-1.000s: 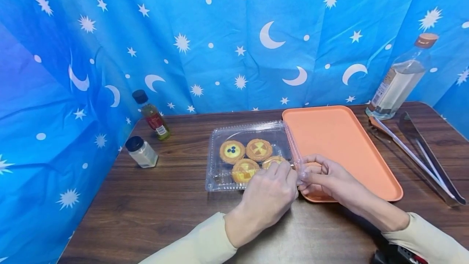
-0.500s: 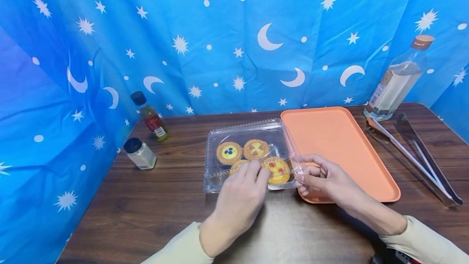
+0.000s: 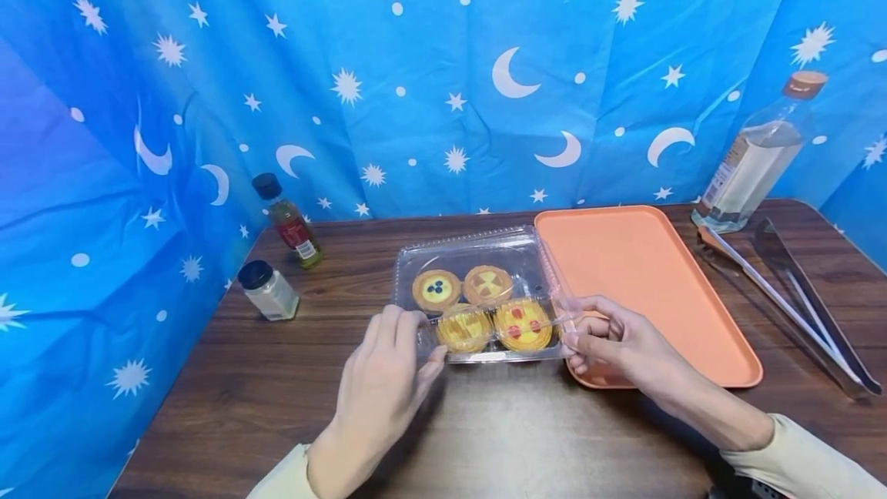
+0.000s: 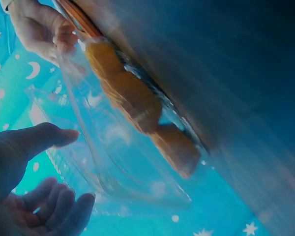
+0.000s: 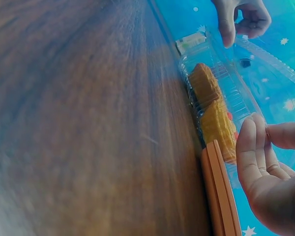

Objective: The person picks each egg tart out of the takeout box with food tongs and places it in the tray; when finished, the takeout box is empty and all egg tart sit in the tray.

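A clear plastic clamshell container (image 3: pixel 518 252) stands on the table with several round egg tarts in it. Three dark berries top the back-left tart (image 3: pixel 436 290); red pieces dot the front-right tart (image 3: pixel 523 323). My right hand (image 3: pixel 619 339) pinches the raised lid's edge at the front right corner. At the front left corner is my left hand (image 3: pixel 379 376); in the left wrist view its thumb (image 4: pixel 64 136) and fingers stand apart with a gap between them. In the right wrist view, my right fingers (image 5: pixel 255 142) meet the thumb at the plastic edge.
An orange tray (image 3: pixel 644 291) lies right of the container, close against it. Metal tongs (image 3: pixel 797 299) and a tall clear bottle (image 3: pixel 751 160) stand farther right. On the left are a small oil bottle (image 3: pixel 291 226) and a black-capped jar (image 3: pixel 269 291). A blue star-patterned cloth (image 3: pixel 416 83) hangs behind.
My left hand has slid left from the container's front right corner to its front left corner, uncovering the front tarts. The right hand has stayed at the right corner.
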### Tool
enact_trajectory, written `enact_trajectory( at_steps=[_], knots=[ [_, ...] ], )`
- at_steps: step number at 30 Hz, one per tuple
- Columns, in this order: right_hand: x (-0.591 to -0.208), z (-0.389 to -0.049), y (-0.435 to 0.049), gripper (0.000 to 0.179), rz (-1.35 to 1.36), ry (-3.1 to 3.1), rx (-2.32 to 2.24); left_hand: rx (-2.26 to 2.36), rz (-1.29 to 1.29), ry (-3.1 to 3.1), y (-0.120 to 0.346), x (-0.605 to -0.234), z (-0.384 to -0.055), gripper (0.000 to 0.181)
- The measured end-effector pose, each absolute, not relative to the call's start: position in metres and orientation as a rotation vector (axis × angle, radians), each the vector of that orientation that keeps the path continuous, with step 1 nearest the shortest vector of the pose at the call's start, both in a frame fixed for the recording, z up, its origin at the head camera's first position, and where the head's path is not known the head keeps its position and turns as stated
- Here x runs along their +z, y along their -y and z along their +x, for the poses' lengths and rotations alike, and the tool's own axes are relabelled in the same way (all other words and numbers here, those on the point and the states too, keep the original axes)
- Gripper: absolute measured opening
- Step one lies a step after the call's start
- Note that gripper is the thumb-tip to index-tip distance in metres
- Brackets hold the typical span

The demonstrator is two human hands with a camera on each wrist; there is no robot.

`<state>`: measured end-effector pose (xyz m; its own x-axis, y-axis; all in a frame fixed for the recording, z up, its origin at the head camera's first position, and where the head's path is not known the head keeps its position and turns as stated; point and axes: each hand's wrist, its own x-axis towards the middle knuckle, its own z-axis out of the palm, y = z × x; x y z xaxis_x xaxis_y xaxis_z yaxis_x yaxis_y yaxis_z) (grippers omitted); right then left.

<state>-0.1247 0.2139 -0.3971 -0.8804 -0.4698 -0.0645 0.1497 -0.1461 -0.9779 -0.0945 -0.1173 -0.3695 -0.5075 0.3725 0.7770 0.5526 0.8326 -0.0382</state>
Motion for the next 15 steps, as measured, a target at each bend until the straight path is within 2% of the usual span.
enact_trajectory(
  at_steps=[3, 7, 10, 15],
  knots=[
    [-0.398, -0.125, -0.215, 0.048, -0.365, -1.714, -2.080, -0.268, -0.606, 2.199, 0.126, -0.369, -0.094, 0.067],
    [-0.397, -0.126, -0.215, 0.050, -0.362, -1.750, -2.062, -0.259, -0.486, 2.327, 0.136, -0.370, -0.094, 0.080],
    [-0.396, -0.126, -0.215, 0.050, -0.361, -1.785, -2.044, -0.289, -0.419, 2.448, 0.142, -0.371, -0.094, 0.076],
    [-0.396, -0.126, -0.215, 0.048, -0.373, -1.774, -2.035, -0.413, -0.417, 2.532, 0.144, -0.371, -0.093, 0.057]
  ],
)
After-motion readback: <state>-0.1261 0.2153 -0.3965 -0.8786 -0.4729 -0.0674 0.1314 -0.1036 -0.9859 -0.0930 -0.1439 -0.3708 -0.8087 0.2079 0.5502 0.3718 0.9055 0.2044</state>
